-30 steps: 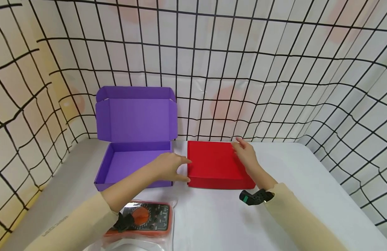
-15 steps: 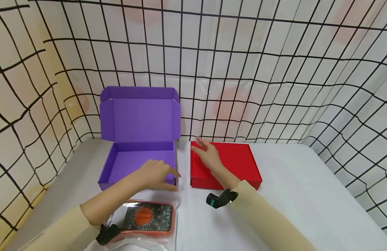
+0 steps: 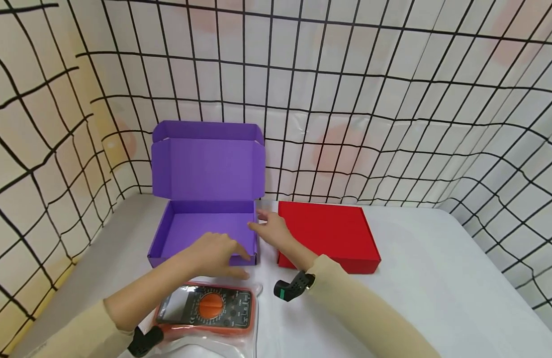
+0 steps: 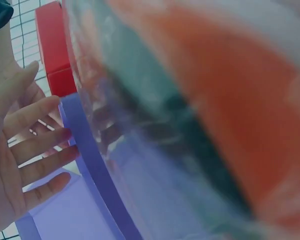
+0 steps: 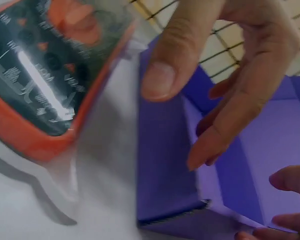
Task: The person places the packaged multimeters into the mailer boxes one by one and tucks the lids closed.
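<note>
A purple cardboard box (image 3: 177, 238) stands with its lid (image 3: 213, 169) raised, its inside bare. My left hand (image 3: 215, 256) hovers over the box's front edge, fingers spread and holding nothing. At the box's right wall is my right hand (image 3: 273, 229); in the right wrist view its thumb and fingers (image 5: 210, 145) are parted on either side of that wall. A red closed box (image 3: 329, 233) lies just right of the purple one, partly behind my right forearm. In front, below my left hand, an orange and black multimeter (image 3: 213, 306) lies in a clear plastic bag (image 3: 253, 343).
Black wire grid (image 3: 347, 89) stands behind the white table (image 3: 428, 278) and along both sides. The purple lid leans up close to the back grid. My left sleeve and wrist strap (image 3: 143, 340) overlap the left end of the bag.
My right hand has moved left from the red box's right side, across its top, to the purple box's right wall. My left hand has drawn back left from the red box. The view shifts slightly.
</note>
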`<state>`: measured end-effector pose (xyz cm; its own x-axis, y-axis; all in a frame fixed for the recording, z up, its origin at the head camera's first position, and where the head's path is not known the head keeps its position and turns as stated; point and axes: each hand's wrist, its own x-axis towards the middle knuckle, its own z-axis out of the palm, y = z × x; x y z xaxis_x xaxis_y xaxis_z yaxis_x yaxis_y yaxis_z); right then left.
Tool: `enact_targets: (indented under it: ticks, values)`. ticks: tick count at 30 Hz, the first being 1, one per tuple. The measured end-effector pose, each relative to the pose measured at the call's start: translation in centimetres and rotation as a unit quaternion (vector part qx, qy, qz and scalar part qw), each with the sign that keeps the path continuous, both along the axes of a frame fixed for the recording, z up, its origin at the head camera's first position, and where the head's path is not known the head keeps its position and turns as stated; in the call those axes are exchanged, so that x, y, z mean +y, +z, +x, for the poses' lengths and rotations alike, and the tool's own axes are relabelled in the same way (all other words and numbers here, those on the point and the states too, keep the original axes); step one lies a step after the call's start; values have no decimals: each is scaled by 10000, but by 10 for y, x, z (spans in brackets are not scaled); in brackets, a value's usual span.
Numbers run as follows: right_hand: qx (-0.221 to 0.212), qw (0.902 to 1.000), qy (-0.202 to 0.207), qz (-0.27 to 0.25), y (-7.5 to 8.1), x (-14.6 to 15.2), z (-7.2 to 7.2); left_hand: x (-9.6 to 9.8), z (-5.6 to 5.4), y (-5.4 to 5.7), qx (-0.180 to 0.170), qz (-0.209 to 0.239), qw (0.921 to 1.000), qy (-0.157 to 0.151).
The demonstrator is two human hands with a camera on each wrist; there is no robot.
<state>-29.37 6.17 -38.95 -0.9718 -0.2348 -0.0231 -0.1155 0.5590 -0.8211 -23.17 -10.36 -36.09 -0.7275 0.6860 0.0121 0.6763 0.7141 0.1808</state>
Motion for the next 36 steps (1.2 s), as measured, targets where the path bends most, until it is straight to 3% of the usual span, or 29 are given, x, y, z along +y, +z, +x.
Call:
enact_targets:
  ticks: [6,12,19,27,36]
  values:
    - [357,9982,163,459,-7,-9,3,-5,7,-6,-186,-72,9998,34]
    - [488,9939,221,965,-13,-9,2,-9,13,-12,10,-23,10000,-61]
    - [308,9962,161,796,-12,-9,3,-12,19,-18,32,14,10000,4]
    - [395,9961,60,782,-14,-8,5,-10,26,-16,687,223,9974,36]
    - [89,9978,76,645,-12,-8,6,-22,39,-9,1,251,9997,11]
